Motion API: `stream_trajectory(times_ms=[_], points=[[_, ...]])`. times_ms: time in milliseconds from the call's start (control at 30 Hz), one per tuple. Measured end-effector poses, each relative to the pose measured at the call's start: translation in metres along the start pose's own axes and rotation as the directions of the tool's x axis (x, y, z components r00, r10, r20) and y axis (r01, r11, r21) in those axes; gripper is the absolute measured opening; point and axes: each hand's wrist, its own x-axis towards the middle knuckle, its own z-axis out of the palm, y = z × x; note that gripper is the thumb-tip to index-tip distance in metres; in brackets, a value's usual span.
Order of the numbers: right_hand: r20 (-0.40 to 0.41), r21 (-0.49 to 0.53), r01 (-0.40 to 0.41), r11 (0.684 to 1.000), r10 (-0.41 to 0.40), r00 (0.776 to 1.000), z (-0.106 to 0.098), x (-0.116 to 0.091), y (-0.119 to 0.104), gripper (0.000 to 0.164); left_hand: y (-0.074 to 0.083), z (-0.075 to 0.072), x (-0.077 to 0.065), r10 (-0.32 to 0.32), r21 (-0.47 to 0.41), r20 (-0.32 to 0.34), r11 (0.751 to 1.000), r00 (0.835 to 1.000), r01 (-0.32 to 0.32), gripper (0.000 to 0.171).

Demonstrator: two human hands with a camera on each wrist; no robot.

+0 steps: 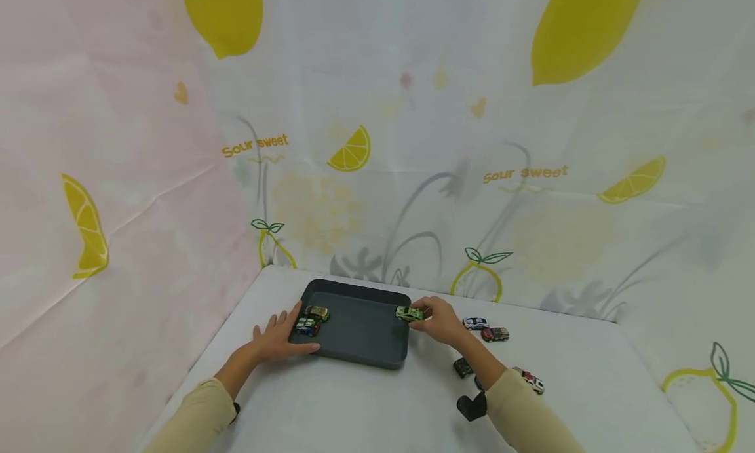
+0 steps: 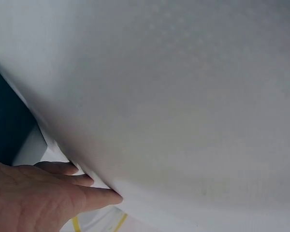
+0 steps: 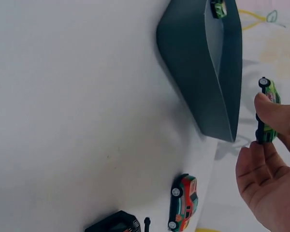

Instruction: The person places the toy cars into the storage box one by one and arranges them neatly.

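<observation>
A green toy car (image 1: 409, 313) is pinched between the thumb and fingers of my right hand (image 1: 439, 320), over the right rim of a dark grey tray (image 1: 360, 332). The right wrist view shows the same toy car (image 3: 268, 111) held apart from the tray (image 3: 198, 63). My left hand (image 1: 276, 339) lies spread at the tray's left side, its thumb along the front left corner. In the left wrist view the fingers of the left hand (image 2: 43, 198) are straight. At the tray's left end sit a yellow-green toy car (image 1: 318, 313) and a multicoloured toy car (image 1: 308, 326), side by side.
Right of the tray, a white-and-blue toy car (image 1: 475, 323) and a dark red toy car (image 1: 495, 334) stand on the white table (image 1: 354, 407). Nearer are a black toy car (image 1: 463, 367) and a red-and-white one (image 1: 533, 381), partly behind my right forearm. A lemon-printed cloth (image 1: 377, 210) hangs behind.
</observation>
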Motion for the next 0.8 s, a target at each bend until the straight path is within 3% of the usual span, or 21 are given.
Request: stream_trajectory(times_ms=[467, 800], points=[[0.002, -0.017, 0.010, 1.000, -0.010, 1.000, 0.011, 0.015, -0.015, 0.032, 0.002, -0.003, 0.005, 0.013, -0.011, -0.007, 1.000, 1.000, -0.013, 0.122], [0.036, -0.010, 0.023, 1.000, -0.023, 0.999, 0.040, 0.025, -0.018, 0.032, -0.002, 0.004, 0.005, -0.015, -0.010, 0.003, 1.000, 1.000, 0.015, 0.123]])
